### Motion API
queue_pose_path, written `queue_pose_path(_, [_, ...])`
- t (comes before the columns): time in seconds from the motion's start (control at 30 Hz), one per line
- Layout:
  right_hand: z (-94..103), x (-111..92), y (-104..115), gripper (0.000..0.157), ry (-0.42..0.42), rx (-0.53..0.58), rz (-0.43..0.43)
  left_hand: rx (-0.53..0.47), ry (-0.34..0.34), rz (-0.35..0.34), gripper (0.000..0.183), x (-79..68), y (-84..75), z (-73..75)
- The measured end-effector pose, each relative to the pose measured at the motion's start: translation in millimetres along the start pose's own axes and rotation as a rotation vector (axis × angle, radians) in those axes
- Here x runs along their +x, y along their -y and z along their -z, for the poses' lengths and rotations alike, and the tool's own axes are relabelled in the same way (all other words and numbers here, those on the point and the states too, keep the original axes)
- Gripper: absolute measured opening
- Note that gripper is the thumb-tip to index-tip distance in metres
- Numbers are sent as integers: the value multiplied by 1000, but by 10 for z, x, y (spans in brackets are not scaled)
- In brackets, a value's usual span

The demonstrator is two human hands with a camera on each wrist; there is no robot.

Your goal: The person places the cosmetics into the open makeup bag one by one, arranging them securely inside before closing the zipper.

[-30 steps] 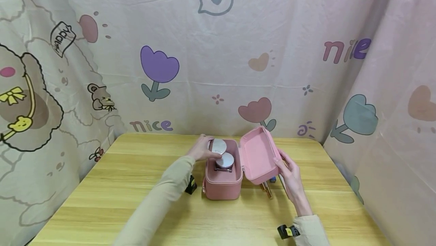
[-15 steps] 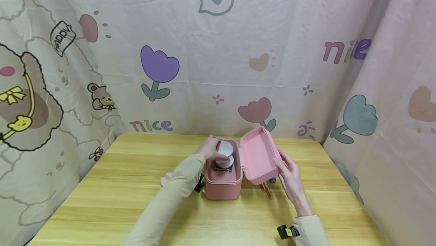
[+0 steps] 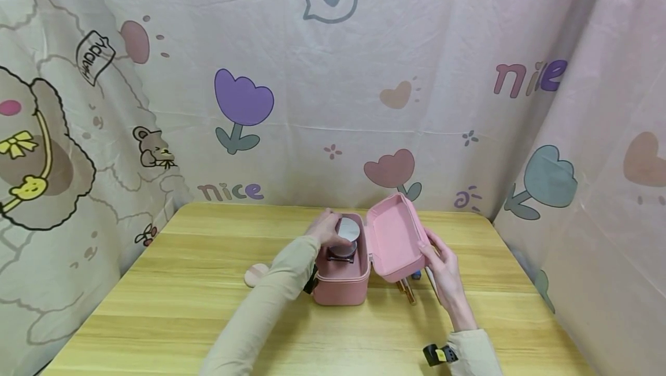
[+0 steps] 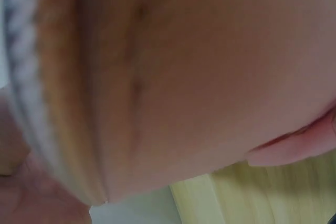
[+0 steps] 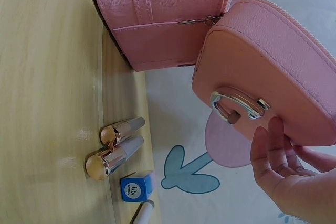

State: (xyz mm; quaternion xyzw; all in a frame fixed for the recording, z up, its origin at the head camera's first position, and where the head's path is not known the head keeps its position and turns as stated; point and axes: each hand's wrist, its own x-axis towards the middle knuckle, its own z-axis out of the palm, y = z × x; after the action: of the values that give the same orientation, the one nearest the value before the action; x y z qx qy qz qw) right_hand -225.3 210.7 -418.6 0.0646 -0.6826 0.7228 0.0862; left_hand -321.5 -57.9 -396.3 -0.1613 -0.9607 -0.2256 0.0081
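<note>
A pink cosmetic case [image 3: 340, 292] stands on the table with its lid [image 3: 395, 237] swung over to the right. My left hand [image 3: 326, 230] reaches over the case's left side and grips a round white compact [image 3: 348, 229] inside it. Under that compact, partly covered, lies a second round white compact [image 3: 343, 249] beside a small dark-edged item. The left wrist view is mostly filled by the case wall [image 4: 210, 77], with part of the hand at lower left. My right hand [image 3: 443, 266] holds the lid's outer edge, thumb on the rim; the right wrist view shows fingers against the lid's top [image 5: 236, 66].
A pale round puff [image 3: 256, 275] lies left of the case. Right of it, below the lid, are gold-capped tubes [image 5: 105, 163], a blue lipstick box [image 5: 135, 188] and a white stick [image 5: 144, 212]. A printed curtain [image 3: 333, 75] hangs behind the table.
My left hand has moved right and slightly down with the held compact, which now covers more of the other one. The puff has come into view behind the sleeve. The right hand stays put.
</note>
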Motion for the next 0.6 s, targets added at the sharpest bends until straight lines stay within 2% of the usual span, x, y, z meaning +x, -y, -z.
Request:
queue_pose_path(0.4, [-1,5,-1,57,0,4,0,103,18,9,66,34,-16,-49])
queue_pose_path(0.6, [-2,6,1,57,1,3,-1,65,39,24,81,55,5,-77])
